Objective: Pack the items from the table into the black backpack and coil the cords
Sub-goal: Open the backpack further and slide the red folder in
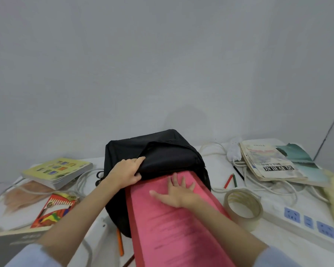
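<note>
The black backpack lies in the middle of the white table, its opening facing me. My left hand grips the upper flap of the opening and holds it up. A large pink book with a red edge sticks out of the opening toward me, its far end inside the bag. My right hand lies flat on the pink cover with fingers spread, near the bag's mouth.
Left: a yellow book, a coloured-pencil box, white cords, a grey book, an orange pencil. Right: a tape roll, a power strip, stacked books, loose pencils, tangled white cord.
</note>
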`<state>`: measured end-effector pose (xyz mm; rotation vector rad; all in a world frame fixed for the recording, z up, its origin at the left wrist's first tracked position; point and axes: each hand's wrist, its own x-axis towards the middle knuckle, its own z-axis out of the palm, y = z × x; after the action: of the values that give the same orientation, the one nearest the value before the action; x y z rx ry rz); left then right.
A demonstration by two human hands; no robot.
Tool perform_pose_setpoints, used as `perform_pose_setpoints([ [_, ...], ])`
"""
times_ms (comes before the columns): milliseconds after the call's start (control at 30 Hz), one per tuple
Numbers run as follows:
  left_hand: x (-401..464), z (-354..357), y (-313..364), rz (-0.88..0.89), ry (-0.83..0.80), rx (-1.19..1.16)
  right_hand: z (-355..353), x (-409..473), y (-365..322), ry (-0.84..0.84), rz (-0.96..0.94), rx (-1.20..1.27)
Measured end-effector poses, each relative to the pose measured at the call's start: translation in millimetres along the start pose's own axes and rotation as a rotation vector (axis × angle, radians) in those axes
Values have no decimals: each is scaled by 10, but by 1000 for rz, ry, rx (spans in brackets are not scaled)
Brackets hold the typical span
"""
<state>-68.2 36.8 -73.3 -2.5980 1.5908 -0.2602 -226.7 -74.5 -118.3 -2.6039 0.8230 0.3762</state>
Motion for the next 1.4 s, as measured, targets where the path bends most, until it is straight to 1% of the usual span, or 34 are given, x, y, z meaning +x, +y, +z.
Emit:
perform_pose_setpoints([
  [100, -7, 53, -5, -23, 25, -38, 161, -348, 107, 12, -11, -84],
  [200, 11, 62, 35, -23, 55, -75, 368, -591, 139, 11, -88, -69],
  [400, -22, 25, 74, -34, 91, -108, 399, -377, 59, 49, -153, -80],
  [633, -106, -63, 143, -12, 110, -99, 236, 201, -24, 93, 4, -141],
  [733, -164, -66, 134, -19, 81, -101, 79, 270, -71, 25, -49, -91],
  [800, -194, -61, 91, -35, 73, -139, -15, 101, -41, -5, -98, -75],
  [867, -214, -38, 68, -41, 69, -175, -61, -254, 63, -26, -127, -162],
  [933, -222, -13, 72, -34, 68, -202, -20, -674, 217, -107, -142, -230],
  [1033, -219, 33, 102, -20, 91, -241, 116, -1102, 316, -215, -184, -161],
  [1100, -225, 51, 141, -13, 96, -236, 195, -984, 302, -179, -185, -143],
  [1267, -264, 57, 204, -15, 92, -219, 285, -2, 175, 30, -125, -171],
  [1333, -269, 57, 194, -31, 94, -216, 258, 246, 88, 50, -109, -198],
  [1400, -277, 69, 164, -63, 99, -240, 201, 305, 29, 27, -122, -183],
])
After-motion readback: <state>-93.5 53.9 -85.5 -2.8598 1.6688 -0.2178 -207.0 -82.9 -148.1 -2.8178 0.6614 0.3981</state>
